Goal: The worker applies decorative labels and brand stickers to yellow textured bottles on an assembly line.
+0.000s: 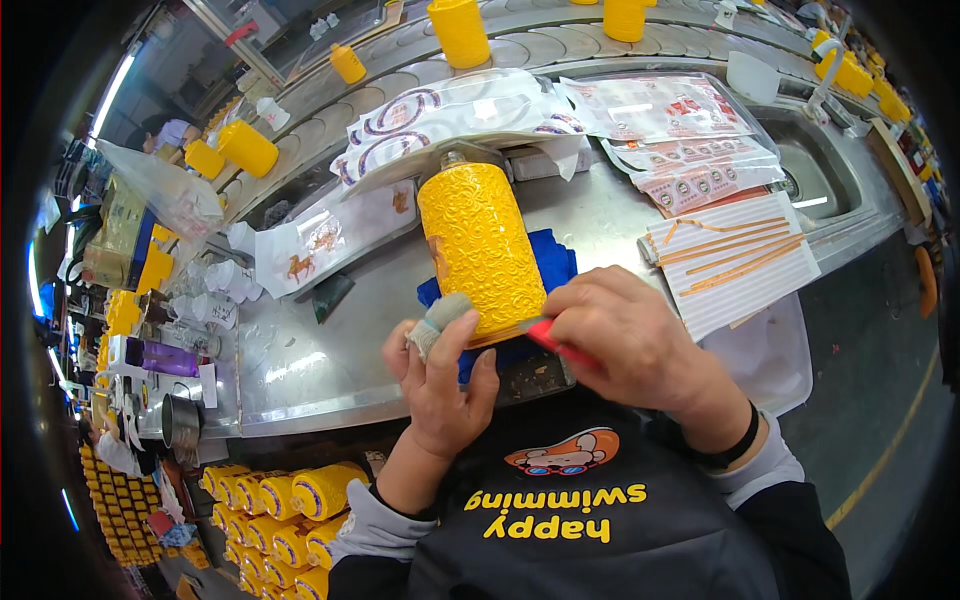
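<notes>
A yellow bottle (478,245) with raised scroll patterns lies on a folded blue cloth (555,262), its neck pointing away from me. My left hand (440,385) is at the left of the bottle's base, fingers bent and thumb apart. A greyish-green cloth wrap (438,322) sits around a finger of that hand, against the bottle's lower edge. Closed round a red-handled tool (562,345), my right hand (625,335) brings its tip to the base rim at the right. The tool's working end is too small to identify.
Printed plastic sheets (660,108) lie behind the bottle. Orange strips (735,250) rest on white corrugated card at right, near a sink (800,165). Yellow bottles (458,32) stand on the conveyor (390,75) beyond; several more are stacked at lower left (275,495).
</notes>
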`<state>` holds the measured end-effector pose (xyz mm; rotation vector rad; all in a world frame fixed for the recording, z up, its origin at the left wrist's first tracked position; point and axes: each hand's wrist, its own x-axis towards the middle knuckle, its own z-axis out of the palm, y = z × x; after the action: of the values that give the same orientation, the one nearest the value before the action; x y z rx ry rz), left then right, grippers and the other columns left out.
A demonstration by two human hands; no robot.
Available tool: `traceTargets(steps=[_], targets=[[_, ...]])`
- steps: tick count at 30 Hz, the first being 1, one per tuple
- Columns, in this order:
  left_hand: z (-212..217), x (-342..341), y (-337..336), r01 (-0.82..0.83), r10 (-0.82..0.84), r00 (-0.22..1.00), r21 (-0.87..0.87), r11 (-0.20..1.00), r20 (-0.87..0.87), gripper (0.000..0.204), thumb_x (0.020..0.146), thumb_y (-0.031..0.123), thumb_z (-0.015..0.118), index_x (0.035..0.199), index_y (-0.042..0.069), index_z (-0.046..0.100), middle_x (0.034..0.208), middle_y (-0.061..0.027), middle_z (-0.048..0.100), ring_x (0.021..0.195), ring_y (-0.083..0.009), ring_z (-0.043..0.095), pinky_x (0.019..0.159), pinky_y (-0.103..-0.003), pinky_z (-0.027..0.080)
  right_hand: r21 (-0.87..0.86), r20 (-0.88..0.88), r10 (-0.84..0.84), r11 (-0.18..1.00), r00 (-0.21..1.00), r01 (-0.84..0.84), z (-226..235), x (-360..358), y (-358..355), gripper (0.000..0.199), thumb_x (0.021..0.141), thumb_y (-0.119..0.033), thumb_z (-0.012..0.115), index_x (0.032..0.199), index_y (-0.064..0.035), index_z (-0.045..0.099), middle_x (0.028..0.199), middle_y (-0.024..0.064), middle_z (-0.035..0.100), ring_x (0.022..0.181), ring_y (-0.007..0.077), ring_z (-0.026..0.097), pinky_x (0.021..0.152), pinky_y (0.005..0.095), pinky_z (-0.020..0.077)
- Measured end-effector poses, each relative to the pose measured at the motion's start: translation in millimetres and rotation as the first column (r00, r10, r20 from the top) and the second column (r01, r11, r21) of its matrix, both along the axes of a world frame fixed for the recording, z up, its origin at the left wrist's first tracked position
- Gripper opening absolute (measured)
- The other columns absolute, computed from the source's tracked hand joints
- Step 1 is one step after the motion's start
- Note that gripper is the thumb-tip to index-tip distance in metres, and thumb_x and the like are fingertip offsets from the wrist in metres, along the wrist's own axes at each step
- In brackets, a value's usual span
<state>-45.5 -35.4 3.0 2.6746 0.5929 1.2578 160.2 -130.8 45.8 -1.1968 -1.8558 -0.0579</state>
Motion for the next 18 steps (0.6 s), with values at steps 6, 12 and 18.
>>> traceTargets(steps=[6,12,18], targets=[[17,20,5,-0.041,0.060,0.983,0.111,0.993,-0.175,0.051,0.077,0.012,0.069,0.128,0.011,0.059,0.121,-0.0157,0.060,0.113,-0.0343,0.052,0.101,-0.047,0.034,0.048,0.140,-0.022,0.999,0.990,0.015,-7,-9,6,0.023,0.066,-0.008,0.071,0.089,-0.0058,0.066,0.089,0.0044,0.063,0.082,0.0222,0.059,0.071,0.0330,0.0474],[-7,14,16,0.016,-0.014,0.999,0.035,0.999,-0.043,0.056,0.078,0.014,0.070,0.132,0.007,0.055,0.130,-0.0189,0.056,0.125,-0.0359,0.050,0.112,-0.056,0.026,0.079,0.089,-0.017,0.997,0.996,0.010,-11,-8,6,0.021,0.064,-0.007,0.073,0.084,-0.0055,0.067,0.089,0.0046,0.064,0.081,0.0223,0.059,0.070,0.0332,0.0478],[6,23,7,-0.054,0.055,0.994,0.021,0.998,-0.098,0.059,0.083,0.015,0.070,0.135,0.000,0.048,0.129,-0.0224,0.056,0.122,-0.0398,0.052,0.109,-0.056,0.031,0.067,0.059,0.032,0.997,0.998,-0.036,-13,-5,8,0.022,0.063,-0.006,0.075,0.084,-0.0050,0.067,0.090,0.0054,0.064,0.080,0.0232,0.059,0.070,0.0334,0.0479]])
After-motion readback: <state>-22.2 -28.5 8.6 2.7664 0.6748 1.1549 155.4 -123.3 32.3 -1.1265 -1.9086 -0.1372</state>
